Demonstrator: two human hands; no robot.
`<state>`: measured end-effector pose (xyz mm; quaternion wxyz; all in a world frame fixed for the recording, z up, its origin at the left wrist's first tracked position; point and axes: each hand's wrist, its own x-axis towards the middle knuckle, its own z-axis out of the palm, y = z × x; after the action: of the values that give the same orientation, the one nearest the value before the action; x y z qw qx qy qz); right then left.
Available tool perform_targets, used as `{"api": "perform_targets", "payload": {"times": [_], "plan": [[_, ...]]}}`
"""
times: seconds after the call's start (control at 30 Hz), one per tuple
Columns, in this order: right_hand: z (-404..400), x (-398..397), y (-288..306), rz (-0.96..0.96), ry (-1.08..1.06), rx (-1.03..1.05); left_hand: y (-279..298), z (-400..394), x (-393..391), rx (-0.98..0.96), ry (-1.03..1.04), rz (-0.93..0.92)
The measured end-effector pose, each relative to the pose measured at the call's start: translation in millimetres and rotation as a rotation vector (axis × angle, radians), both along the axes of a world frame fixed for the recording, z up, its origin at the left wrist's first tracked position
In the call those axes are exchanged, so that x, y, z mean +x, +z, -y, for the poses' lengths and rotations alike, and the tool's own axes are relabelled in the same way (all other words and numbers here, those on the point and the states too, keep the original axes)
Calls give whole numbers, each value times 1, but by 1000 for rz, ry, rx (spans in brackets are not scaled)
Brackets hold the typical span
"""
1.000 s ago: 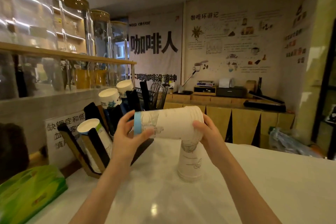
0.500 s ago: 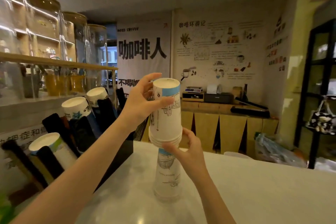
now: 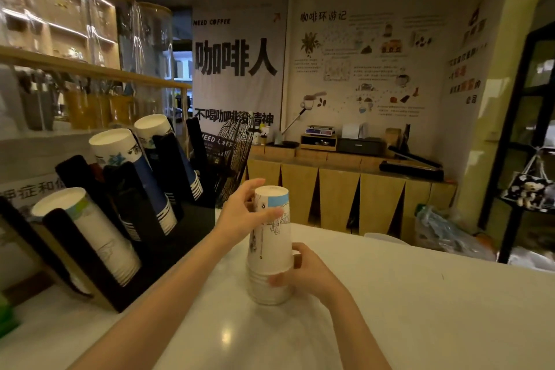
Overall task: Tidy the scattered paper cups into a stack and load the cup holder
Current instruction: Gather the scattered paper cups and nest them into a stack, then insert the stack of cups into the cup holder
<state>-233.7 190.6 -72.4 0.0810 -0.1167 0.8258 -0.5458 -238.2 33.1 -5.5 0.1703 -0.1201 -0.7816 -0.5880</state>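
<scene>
A stack of white paper cups (image 3: pixel 271 249) with a blue band near its top stands upside down on the white counter (image 3: pixel 420 309). My left hand (image 3: pixel 240 216) grips the upper part of the stack from the left. Lower down, my right hand (image 3: pixel 306 275) wraps around the rims at the stack's base. To the left sits the black slanted cup holder (image 3: pixel 168 249), carrying a white cup stack (image 3: pixel 99 234) in front and two blue-sided stacks (image 3: pixel 144 180) (image 3: pixel 174 156) behind it.
A green packet (image 3: pixel 6 318) lies at the counter's left edge. Large glass jars (image 3: pixel 60 9) stand on a wooden shelf above the holder. A wire basket (image 3: pixel 234 159) stands behind the holder. A wooden sideboard (image 3: pixel 345 186) with devices lines the back wall.
The cups I held raised over the standing stack have come down onto it, forming one shorter nested stack. Both hands have lowered with them.
</scene>
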Motion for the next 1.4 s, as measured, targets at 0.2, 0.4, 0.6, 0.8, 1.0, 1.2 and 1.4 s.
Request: {"api": "perform_targets", "payload": {"times": [0.2, 0.4, 0.6, 0.8, 1.0, 1.2, 1.4], "plan": [[0, -1, -3, 58, 29, -32, -23, -8, 4, -50, 28, -18], [6, -3, -5, 68, -42, -139, -67, -6, 10, -34, -69, 203], [9, -3, -13, 29, -108, -237, -98, 7, 20, -3, -171, 325], [22, 0, -16, 162, -136, -513, -92, 19, 22, -99, -64, 157], [59, 19, -5, 392, 5, -875, -56, 47, 40, -413, 224, 9], [103, 47, 36, 256, 192, -1060, 6, 87, 84, -602, 308, -276], [163, 69, 95, 142, 321, -1061, 62, 143, 121, -550, 386, -439]]}}
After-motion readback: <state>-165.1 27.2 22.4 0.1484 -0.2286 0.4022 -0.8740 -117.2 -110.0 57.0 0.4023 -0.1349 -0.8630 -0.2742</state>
